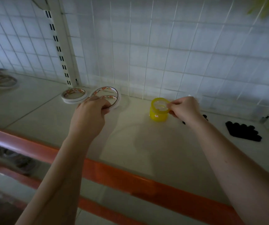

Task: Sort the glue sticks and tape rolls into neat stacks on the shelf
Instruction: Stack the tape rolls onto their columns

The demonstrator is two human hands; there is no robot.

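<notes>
Tape rolls: left hand (90, 112) has fingers curled over a tilted thin roll (107, 96) on the shelf (146, 143), just right of a flat stack (74, 95). Right hand (185, 108) pinches the yellow roll stack (159, 112), further right. Black items (242, 131) sit at far right.

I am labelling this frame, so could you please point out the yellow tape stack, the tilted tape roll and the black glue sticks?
yellow tape stack (158, 116), head view, front wall.
tilted tape roll (112, 90), head view, upper rim.
black glue sticks (242, 131), head view, cluster's middle.
</notes>
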